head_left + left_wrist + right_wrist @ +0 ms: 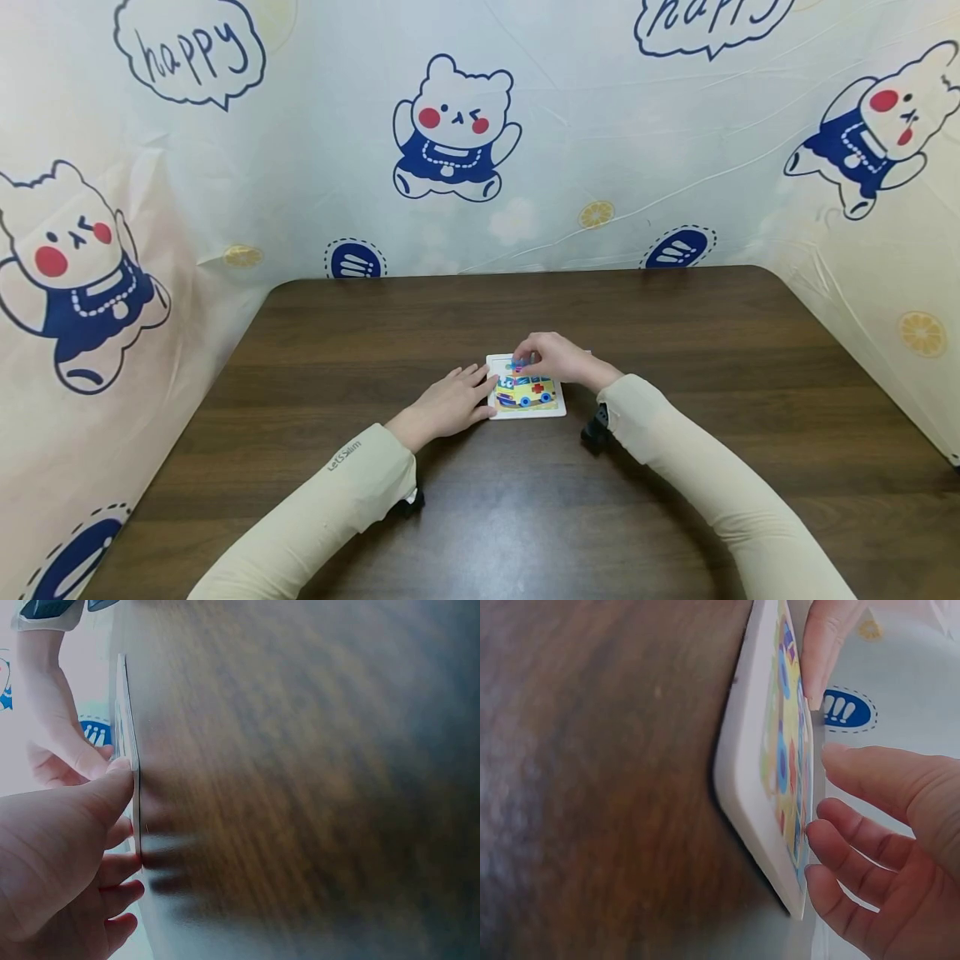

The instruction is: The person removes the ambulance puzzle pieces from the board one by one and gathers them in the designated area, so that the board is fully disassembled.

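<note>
A small jigsaw puzzle (pixel 527 390) in a white frame (pixel 536 414) lies flat on the table. Its picture is a yellow ambulance with a red cross and blue wheels. My left hand (pixel 452 402) rests at the frame's left edge, thumb and fingers spread along it. Over the puzzle's upper part, my right hand (pixel 555 357) pinches a small blue and pink puzzle piece (pixel 517 366) between thumb and index finger. In the right wrist view, the thumb (pixel 855 765) hides the pinched spot, and the other fingers curl close to the board's surface.
The dark wooden table (pixel 360 333) reaches back to a pale cloth backdrop (pixel 315 150) printed with bears. Black wrist cameras (pixel 596 429) hang beneath both sleeves.
</note>
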Tool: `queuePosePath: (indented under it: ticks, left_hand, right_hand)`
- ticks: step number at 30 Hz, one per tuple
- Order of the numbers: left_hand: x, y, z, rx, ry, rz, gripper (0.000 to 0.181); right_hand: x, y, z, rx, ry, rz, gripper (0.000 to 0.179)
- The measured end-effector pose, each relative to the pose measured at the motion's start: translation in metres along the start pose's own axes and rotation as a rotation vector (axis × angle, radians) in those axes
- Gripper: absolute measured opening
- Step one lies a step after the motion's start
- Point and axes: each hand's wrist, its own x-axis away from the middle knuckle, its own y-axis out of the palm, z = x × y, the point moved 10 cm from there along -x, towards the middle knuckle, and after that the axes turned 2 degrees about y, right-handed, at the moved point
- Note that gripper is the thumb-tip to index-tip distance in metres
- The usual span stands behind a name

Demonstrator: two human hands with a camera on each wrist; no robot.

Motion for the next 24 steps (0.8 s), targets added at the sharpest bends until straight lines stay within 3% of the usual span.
queuePosePath:
  ticks: [24]
  left_hand:
    - [0.0003,-0.0017,0.0014,-0.018,0.001,0.003,0.058]
  right_hand:
    - [-0.0050,0.0105,-0.0020,0.065,0.019,-0.070,0.030]
